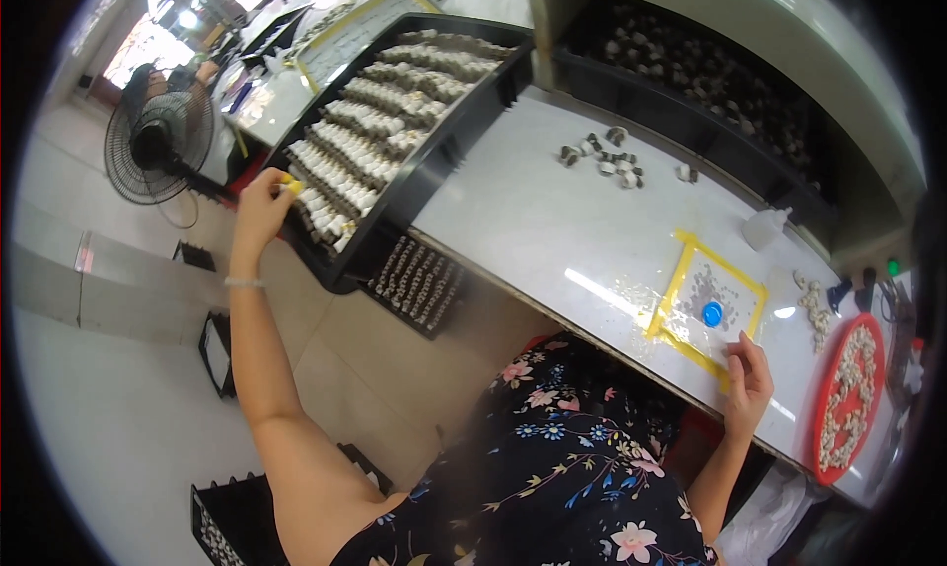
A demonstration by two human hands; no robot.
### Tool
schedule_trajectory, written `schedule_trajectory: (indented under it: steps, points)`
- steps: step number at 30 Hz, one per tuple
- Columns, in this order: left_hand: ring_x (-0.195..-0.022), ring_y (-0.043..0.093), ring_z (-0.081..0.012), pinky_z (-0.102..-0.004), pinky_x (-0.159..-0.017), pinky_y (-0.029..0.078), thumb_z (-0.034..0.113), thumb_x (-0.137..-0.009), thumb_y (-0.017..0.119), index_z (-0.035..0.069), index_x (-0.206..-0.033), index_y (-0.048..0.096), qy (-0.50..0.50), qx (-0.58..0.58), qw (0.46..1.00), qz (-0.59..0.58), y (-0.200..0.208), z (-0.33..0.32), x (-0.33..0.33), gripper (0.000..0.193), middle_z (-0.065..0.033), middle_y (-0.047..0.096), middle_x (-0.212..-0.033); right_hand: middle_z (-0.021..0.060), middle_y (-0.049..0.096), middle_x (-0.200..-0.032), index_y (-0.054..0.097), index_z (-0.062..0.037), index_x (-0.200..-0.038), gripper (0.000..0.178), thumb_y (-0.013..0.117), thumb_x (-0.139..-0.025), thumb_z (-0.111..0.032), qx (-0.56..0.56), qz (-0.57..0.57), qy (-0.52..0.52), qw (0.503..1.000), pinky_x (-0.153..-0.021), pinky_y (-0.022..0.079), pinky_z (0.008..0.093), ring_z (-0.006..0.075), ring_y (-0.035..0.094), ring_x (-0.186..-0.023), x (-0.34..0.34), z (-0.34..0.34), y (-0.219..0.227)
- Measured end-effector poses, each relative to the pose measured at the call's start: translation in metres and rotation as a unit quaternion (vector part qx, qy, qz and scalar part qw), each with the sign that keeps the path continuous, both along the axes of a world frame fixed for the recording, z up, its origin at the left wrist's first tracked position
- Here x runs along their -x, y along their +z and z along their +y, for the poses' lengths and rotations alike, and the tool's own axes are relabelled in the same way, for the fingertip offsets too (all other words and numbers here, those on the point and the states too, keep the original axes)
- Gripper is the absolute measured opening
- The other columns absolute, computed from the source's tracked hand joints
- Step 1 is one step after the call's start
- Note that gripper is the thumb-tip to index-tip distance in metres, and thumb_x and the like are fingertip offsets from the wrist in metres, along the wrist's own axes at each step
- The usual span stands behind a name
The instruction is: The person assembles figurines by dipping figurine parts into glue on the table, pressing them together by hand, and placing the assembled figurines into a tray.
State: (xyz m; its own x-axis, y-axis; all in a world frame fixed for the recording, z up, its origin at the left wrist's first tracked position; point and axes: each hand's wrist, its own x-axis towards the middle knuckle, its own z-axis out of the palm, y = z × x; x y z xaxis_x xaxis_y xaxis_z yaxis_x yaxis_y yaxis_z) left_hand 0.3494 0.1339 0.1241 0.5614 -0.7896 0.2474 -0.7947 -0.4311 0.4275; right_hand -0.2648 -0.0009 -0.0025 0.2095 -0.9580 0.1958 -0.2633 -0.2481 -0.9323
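Note:
My left hand reaches out to the near left corner of a black tray. Its fingertips pinch a small yellow and white piece. Inside the tray, rows of small white and dark pieces stand packed side by side. By the table's front edge, my right hand is curled with its fingers together; what they hold, if anything, is too small to make out. Just beyond it lies a square framed in yellow tape, with a blue round cap and scattered grey specks on it.
Loose dark and white pieces lie on the white table. A small white bottle stands farther back. At right is a red round tray of small pieces. A black bin sits under a shelf, and a fan stands left.

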Motion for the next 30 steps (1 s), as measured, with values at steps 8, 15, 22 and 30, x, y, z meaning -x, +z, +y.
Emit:
schedule_trajectory:
  steps: [8, 15, 22, 30]
  points:
    - [-0.091, 0.06, -0.032, -0.0366, -0.084, 0.046, 0.001, -0.077, 0.06, -0.003, -0.105, 0.057, -0.291, 0.137, 0.947, -0.025, -0.029, -0.083, 0.22, 0.028, -0.0189, 0.062, -0.098, 0.0095, 0.06, -0.092, 0.061, 0.0043, -0.111, 0.03, 0.055, -0.082, 0.006, 0.022, -0.026, -0.048, 0.998, -0.078, 0.044, 0.0255, 0.0159, 0.056, -0.085, -0.012, 0.0, 0.007]
    - [-0.116, 0.043, -0.0378, -0.0413, -0.096, 0.039, -0.004, -0.071, 0.051, 0.0, -0.127, 0.044, -0.265, -0.043, 0.963, 0.013, -0.092, -0.211, 0.219, 0.056, -0.0251, 0.045, -0.124, 0.0102, 0.063, -0.09, 0.062, 0.0028, -0.109, 0.029, 0.056, -0.081, 0.005, 0.068, 0.036, -0.112, 0.991, -0.077, 0.045, 0.0261, 0.0163, 0.058, -0.084, 0.03, 0.005, 0.027]
    - [-0.115, 0.045, -0.0352, -0.0405, -0.095, 0.039, 0.01, -0.072, 0.056, 0.003, -0.124, 0.051, -0.301, -0.011, 0.953, -0.039, -0.11, -0.266, 0.232, 0.053, -0.0193, 0.049, -0.123, 0.0113, 0.064, -0.09, 0.063, 0.0004, -0.108, 0.027, 0.058, -0.082, 0.001, 0.09, 0.129, -0.197, 0.968, -0.075, 0.047, 0.0277, 0.019, 0.06, -0.085, 0.067, -0.002, 0.042]
    - [-0.1, 0.052, -0.029, -0.0425, -0.088, 0.04, 0.026, -0.076, 0.061, 0.002, -0.112, 0.06, -0.318, 0.015, 0.948, -0.016, -0.101, -0.271, 0.282, 0.043, -0.0148, 0.057, -0.112, 0.0111, 0.063, -0.096, 0.063, -0.0013, -0.108, 0.028, 0.062, -0.08, -0.003, 0.136, 0.263, -0.221, 0.929, -0.076, 0.047, 0.0296, 0.0222, 0.061, -0.087, 0.084, -0.042, 0.041]
